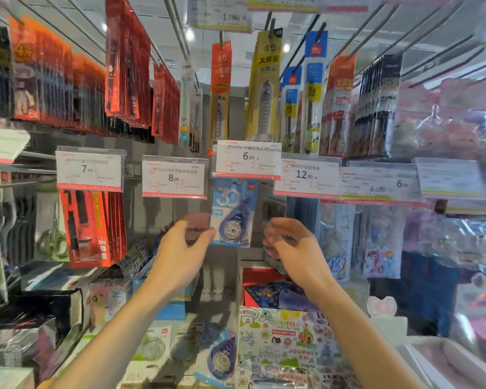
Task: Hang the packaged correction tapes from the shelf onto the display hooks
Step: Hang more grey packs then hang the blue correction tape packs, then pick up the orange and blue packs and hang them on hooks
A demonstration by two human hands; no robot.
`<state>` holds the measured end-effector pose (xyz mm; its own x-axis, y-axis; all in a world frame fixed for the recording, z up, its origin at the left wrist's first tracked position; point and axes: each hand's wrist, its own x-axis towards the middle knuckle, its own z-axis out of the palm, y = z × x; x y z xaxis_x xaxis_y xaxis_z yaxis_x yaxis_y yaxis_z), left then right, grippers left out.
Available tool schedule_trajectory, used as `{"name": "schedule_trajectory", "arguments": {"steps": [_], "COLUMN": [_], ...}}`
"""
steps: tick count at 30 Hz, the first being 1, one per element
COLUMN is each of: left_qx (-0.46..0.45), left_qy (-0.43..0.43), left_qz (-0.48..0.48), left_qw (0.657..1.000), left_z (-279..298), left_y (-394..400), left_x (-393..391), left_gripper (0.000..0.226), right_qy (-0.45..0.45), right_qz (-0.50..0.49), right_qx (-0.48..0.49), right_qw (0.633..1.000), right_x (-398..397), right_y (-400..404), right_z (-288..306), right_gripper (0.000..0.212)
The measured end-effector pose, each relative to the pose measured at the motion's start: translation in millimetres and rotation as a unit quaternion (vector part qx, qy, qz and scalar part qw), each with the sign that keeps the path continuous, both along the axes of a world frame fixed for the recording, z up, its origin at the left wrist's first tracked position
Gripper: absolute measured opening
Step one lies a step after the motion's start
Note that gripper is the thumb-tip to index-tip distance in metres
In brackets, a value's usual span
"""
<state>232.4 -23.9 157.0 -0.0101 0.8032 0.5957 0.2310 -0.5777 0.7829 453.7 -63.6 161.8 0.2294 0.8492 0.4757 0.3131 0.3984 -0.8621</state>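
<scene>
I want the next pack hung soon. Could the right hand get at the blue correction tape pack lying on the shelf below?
Probably yes. The right hand holds nothing visible, and the correction tape pack lies uncovered on the shelf, under the forearms, with nothing over it.

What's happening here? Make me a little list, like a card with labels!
Place: shop display with hooks and price tags
Hanging pack: blue correction tape pack under the 6.00 price tag
Left hand: fingers touch the pack's lower left edge
Right hand: blurred, beside the pack, apart from it
Still waiting: another blue pack lying on the shelf below
</scene>
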Motion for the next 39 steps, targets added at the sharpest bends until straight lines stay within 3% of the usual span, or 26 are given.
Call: {"name": "schedule_trajectory", "arguments": {"steps": [6,14,17,20,31,39], "left_qx": [0.009,-0.003,-0.014,-0.024,-0.033,-0.100], "left_qy": [-0.094,-0.083,-0.092,-0.096,-0.003,0.118], "left_qz": [-0.069,-0.108,-0.121,-0.135,-0.160,-0.159], "left_qw": [0.993,0.991,0.988,0.986,0.987,0.975], "left_z": [-5,-33,-42,-51,-56,-85], "left_y": [-59,-102,-103,-96,-39,13], "left_x": [-5,-18,-31,-52,-189,-244], "left_gripper": [0.014,0.011,0.024,0.020,0.014,0.015], "right_qy": [0.072,0.095,0.090,0.080,0.096,-0.042], "right_qz": [0.059,0.087,0.086,0.076,0.041,-0.085], "right_qx": [0.027,0.010,0.000,-0.013,0.009,-0.047], "right_qw": [0.995,0.992,0.992,0.994,0.995,0.994], "right_x": [10,-7,-20,-38,-156,-184], "right_y": [-61,-103,-108,-110,-57,-28], "right_z": [-10,-47,-57,-61,-60,-90], "right_gripper": [0.007,0.023,0.022,0.016,0.010,0.008]}}
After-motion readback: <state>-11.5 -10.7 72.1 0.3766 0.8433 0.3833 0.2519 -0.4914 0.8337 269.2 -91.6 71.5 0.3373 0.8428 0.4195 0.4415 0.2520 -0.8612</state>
